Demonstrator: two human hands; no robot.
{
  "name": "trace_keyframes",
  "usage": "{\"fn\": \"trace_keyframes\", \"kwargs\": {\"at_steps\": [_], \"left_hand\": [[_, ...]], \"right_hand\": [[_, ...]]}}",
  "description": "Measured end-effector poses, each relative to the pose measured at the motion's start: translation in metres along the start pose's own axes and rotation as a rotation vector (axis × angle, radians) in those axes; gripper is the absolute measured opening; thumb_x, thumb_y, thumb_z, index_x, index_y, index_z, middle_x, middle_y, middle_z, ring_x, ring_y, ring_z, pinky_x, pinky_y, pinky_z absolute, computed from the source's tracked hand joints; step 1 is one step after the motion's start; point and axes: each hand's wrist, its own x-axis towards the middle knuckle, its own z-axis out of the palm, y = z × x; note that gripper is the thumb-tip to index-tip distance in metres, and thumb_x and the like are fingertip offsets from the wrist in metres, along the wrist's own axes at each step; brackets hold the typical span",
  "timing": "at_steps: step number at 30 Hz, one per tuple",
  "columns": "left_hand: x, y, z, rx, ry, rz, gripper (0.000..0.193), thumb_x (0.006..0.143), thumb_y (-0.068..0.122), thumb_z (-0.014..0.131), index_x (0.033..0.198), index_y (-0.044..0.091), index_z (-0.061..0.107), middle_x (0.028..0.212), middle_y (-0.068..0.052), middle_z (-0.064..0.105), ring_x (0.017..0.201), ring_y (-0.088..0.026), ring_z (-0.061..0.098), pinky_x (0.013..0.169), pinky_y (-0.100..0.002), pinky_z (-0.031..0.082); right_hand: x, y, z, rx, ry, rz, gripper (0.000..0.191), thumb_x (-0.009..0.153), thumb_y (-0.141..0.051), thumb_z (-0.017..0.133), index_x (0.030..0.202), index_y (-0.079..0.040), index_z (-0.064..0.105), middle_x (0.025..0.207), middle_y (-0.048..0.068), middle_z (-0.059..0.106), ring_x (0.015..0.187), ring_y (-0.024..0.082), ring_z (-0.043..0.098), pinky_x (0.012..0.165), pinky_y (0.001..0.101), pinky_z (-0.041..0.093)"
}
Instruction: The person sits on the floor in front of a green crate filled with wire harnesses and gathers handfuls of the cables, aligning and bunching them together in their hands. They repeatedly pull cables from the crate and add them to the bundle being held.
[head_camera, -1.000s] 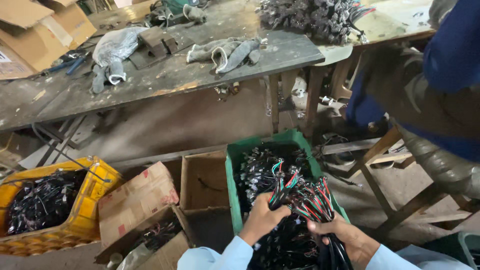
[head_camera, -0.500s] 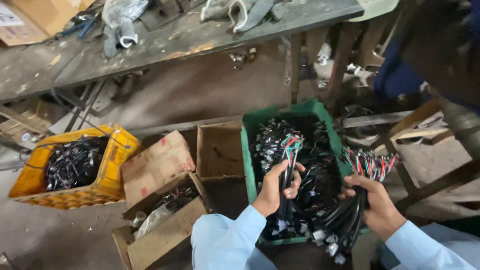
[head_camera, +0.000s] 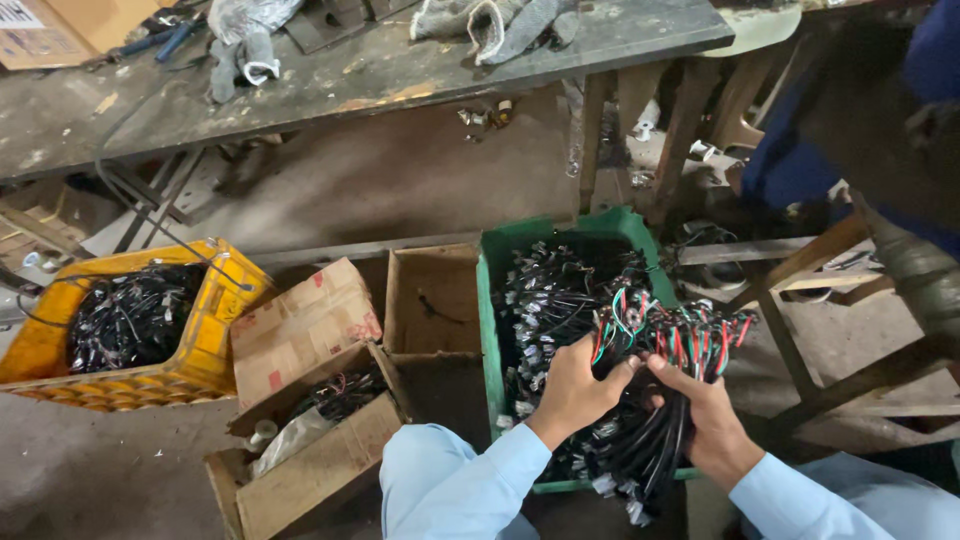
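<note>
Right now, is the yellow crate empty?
No, the yellow crate on the floor is packed with tangled black wires, off to the side of the left hand and right hand.

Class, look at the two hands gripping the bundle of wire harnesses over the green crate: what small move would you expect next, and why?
Probably lift the wire harness bundle clear of the green crate. The left hand and right hand both clasp it, its coloured ends up, while its black lower part hangs among the loose harnesses in the crate.
</note>
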Motion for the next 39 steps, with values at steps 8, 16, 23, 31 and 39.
{"fn": "trace_keyframes", "kwargs": {"at_steps": [8, 16, 23, 31, 39], "left_hand": [[0.005, -0.054, 0.020, -0.572, -0.025, -0.399, 0.041, 0.109, 0.041, 0.059, 0.087, 0.006, 0.054, 0.070, 0.001, 0.053, 0.060, -0.011, 0.052, 0.056, -0.028, 0.045], [0.032, -0.029, -0.050, -0.634, 0.081, -0.376, 0.025, 0.091, 0.031, 0.075, 0.091, 0.007, 0.069, 0.075, 0.003, 0.063, 0.052, -0.004, 0.043, 0.045, -0.023, 0.033], [0.010, 0.016, -0.027, -0.062, -0.164, 0.127, 0.036, 0.085, 0.028, 0.086, 0.110, 0.004, 0.073, 0.091, -0.008, 0.076, 0.076, -0.012, 0.070, 0.073, -0.031, 0.055], [0.021, 0.009, -0.043, 0.051, -0.297, 0.027, 0.023, 0.086, 0.021, 0.077, 0.101, 0.003, 0.074, 0.078, -0.013, 0.073, 0.064, -0.015, 0.066, 0.068, -0.033, 0.055], [0.021, -0.003, -0.050, -0.160, -0.364, -0.101, 0.030, 0.081, 0.021, 0.085, 0.103, 0.005, 0.073, 0.085, 0.003, 0.069, 0.076, -0.004, 0.059, 0.071, -0.024, 0.050]], "right_hand": [[-0.002, -0.010, -0.004, 0.011, -0.053, 0.030, 0.021, 0.084, -0.009, 0.069, 0.105, -0.012, 0.067, 0.086, 0.001, 0.072, 0.071, 0.012, 0.062, 0.059, 0.0292, 0.049], [0.000, -0.007, -0.033, 0.027, -0.291, 0.082, 0.017, 0.087, -0.014, 0.071, 0.101, -0.007, 0.064, 0.080, 0.002, 0.062, 0.067, 0.014, 0.059, 0.054, 0.0326, 0.048], [-0.003, -0.006, -0.026, -0.057, -0.210, 0.142, 0.015, 0.088, -0.012, 0.069, 0.102, -0.007, 0.065, 0.082, 0.001, 0.064, 0.069, 0.013, 0.059, 0.055, 0.0319, 0.048], [-0.001, -0.017, -0.026, -0.046, -0.382, 0.127, 0.012, 0.089, -0.008, 0.073, 0.095, -0.005, 0.063, 0.070, 0.003, 0.057, 0.058, 0.013, 0.053, 0.051, 0.0308, 0.044], [-0.003, -0.019, -0.022, -0.118, -0.300, 0.197, 0.015, 0.081, -0.003, 0.073, 0.093, -0.005, 0.065, 0.073, 0.003, 0.062, 0.060, 0.014, 0.056, 0.049, 0.0319, 0.045]]}}
